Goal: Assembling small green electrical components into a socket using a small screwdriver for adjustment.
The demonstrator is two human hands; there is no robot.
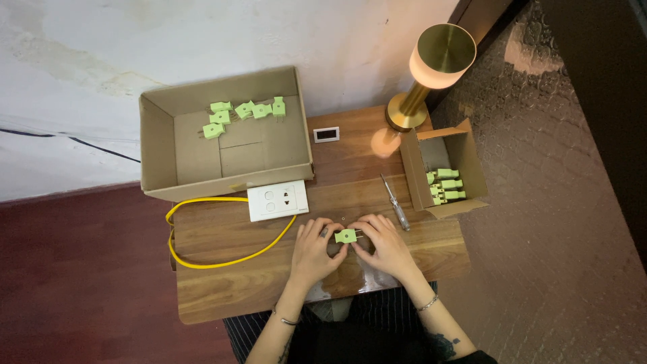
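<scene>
A light green plug (346,235) is sitting pinched between both hands at the front middle of a small wooden table (222,283). The grainy brown tabletop is standing against a stained white wall, with dark red floor to its left and patterned stone floor to its right. Going left to right: a yellow cable (176,259) is looping beside a white socket plate (278,200), behind which an open cardboard box (156,145) is holding more blocky green plugs (244,111). The left hand (315,251) and right hand (384,247) are closing their fingertips on the plug. A screwdriver (395,203) is lying near a smaller carton (412,176), beside a shiny brass lamp (431,67).
</scene>
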